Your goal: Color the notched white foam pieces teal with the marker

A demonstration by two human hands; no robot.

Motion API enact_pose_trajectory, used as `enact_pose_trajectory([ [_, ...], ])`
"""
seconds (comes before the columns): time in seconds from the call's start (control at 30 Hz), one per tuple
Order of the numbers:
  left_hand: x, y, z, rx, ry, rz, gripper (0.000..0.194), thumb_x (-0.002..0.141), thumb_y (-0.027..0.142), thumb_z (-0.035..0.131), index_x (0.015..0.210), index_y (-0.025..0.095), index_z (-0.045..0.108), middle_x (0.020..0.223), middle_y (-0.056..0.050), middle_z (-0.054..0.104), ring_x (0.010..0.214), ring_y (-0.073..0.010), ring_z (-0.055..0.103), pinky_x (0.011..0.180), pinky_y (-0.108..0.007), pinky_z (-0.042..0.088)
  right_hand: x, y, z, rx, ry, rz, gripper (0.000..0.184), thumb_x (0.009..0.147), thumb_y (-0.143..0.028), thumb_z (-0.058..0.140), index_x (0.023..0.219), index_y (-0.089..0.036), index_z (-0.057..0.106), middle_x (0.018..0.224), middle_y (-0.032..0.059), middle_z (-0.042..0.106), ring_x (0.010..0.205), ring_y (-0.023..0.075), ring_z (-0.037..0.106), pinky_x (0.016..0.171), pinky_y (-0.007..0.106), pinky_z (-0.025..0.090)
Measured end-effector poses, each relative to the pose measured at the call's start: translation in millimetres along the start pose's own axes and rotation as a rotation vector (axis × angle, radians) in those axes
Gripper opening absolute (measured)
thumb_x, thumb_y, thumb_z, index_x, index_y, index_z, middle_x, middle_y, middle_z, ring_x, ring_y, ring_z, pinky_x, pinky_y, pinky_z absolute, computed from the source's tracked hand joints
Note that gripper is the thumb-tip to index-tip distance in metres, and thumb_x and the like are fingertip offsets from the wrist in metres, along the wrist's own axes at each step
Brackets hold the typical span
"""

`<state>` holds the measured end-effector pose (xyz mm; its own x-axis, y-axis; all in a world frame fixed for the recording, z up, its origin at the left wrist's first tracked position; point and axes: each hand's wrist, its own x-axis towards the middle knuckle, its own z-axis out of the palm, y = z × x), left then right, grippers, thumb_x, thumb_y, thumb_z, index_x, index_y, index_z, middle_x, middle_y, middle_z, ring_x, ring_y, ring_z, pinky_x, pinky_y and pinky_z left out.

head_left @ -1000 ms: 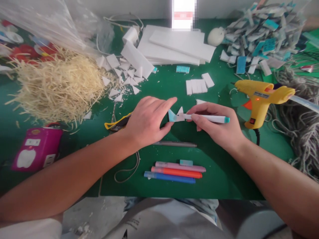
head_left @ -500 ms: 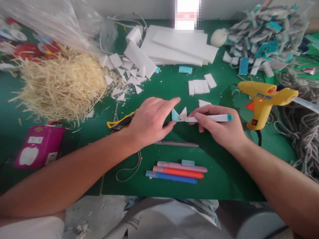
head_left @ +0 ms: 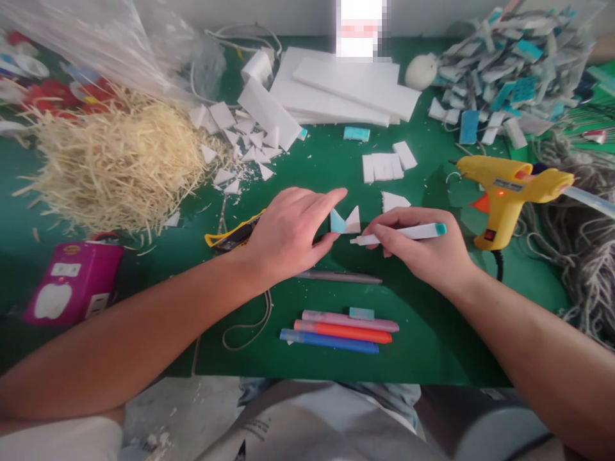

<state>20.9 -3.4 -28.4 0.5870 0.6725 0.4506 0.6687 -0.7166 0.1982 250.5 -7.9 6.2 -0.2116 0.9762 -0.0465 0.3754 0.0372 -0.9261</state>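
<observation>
My left hand pinches a small white foam piece with two pointed tips, one coloured teal, holding it just above the green table. My right hand grips a white marker with a teal end. The marker's tip points left and sits slightly below and to the right of the foam piece, a small gap between them. Another white foam triangle lies just behind my right hand.
Three markers and a grey pen lie near the front edge. A yellow glue gun stands at the right, by tangled grey yarn. Straw, foam scraps, foam sheets and a pink box lie around.
The marker tip has drawn back from the foam piece, down and to the right. My left hand keeps holding the piece in about the same place.
</observation>
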Motion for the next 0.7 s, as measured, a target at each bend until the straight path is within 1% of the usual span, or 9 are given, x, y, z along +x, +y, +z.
enact_pose_trajectory([
  [0.1,-0.2,0.1,0.7,-0.010,0.009,-0.011,0.040,0.100,0.020,0.058,0.138,0.007,0.057,0.110,-0.011,0.079,0.100,-0.0279,0.074,0.092,-0.042,0.056,0.4,0.1,0.4,0.016,0.048,0.010,0.012,0.080,-0.027,0.072,0.075,-0.019,0.079,0.051,-0.0032,0.061,0.047,0.0101,0.050,0.045,0.024,0.040],
  [0.13,-0.3,0.1,0.9,-0.011,0.007,-0.014,0.040,0.100,0.020,0.059,0.138,0.007,0.057,0.110,-0.011,0.079,0.101,-0.0278,0.074,0.092,-0.042,0.056,0.8,0.0,0.5,0.013,0.046,0.010,0.012,0.080,-0.027,0.071,0.075,-0.019,0.079,0.050,-0.0034,0.060,0.046,0.0100,0.050,0.045,0.024,0.040],
  [0.23,-0.6,-0.2,0.8,-0.006,-0.007,-0.014,0.041,0.100,0.021,0.059,0.139,0.009,0.056,0.113,-0.011,0.079,0.102,-0.0273,0.074,0.093,-0.041,0.056,2.3,-0.4,0.5,-0.003,-0.002,-0.014,0.013,0.078,-0.023,0.070,0.067,-0.019,0.074,0.053,-0.0020,0.064,0.045,0.0092,0.049,0.045,0.025,0.039],
  [0.27,-0.7,-0.2,0.6,-0.005,-0.011,-0.016,0.041,0.100,0.022,0.059,0.139,0.009,0.056,0.113,-0.011,0.079,0.102,-0.0272,0.074,0.093,-0.041,0.056,2.7,-0.5,0.4,-0.005,-0.002,-0.014,0.013,0.078,-0.024,0.070,0.067,-0.019,0.074,0.053,-0.0019,0.064,0.046,0.0094,0.050,0.045,0.025,0.039],
  [0.4,-0.7,0.0,-0.3,-0.009,-0.017,-0.026,0.040,0.101,0.022,0.057,0.139,0.010,0.057,0.112,-0.010,0.079,0.103,-0.0270,0.074,0.094,-0.041,0.056,2.9,-1.0,-0.1,0.010,0.066,0.025,0.012,0.080,-0.028,0.072,0.077,-0.019,0.079,0.049,-0.0038,0.059,0.047,0.0109,0.051,0.047,0.025,0.043],
  [0.53,-0.4,0.5,-0.8,-0.013,-0.028,-0.037,0.040,0.101,0.022,0.057,0.140,0.011,0.056,0.113,-0.012,0.079,0.104,-0.0274,0.074,0.095,-0.043,0.056,2.3,-1.8,-0.7,-0.012,0.010,0.042,0.012,0.077,-0.027,0.070,0.069,-0.020,0.075,0.052,-0.0018,0.063,0.046,0.0106,0.051,0.045,0.025,0.043],
  [0.63,-0.1,0.5,-1.4,-0.022,-0.033,-0.032,0.040,0.101,0.021,0.057,0.140,0.010,0.056,0.114,-0.012,0.079,0.106,-0.0275,0.074,0.096,-0.043,0.056,2.3,-2.0,-1.3,0.002,0.047,0.046,0.011,0.080,-0.028,0.071,0.075,-0.020,0.077,0.051,-0.0029,0.061,0.046,0.0115,0.053,0.047,0.026,0.045],
  [0.7,0.0,0.4,-1.5,-0.020,-0.033,-0.027,0.040,0.101,0.021,0.057,0.139,0.009,0.057,0.114,-0.012,0.079,0.104,-0.0277,0.075,0.095,-0.043,0.056,2.1,-1.9,-1.8,0.005,0.040,0.056,0.010,0.079,-0.027,0.071,0.074,-0.020,0.076,0.053,-0.0025,0.063,0.046,0.0115,0.053,0.047,0.026,0.046],
])
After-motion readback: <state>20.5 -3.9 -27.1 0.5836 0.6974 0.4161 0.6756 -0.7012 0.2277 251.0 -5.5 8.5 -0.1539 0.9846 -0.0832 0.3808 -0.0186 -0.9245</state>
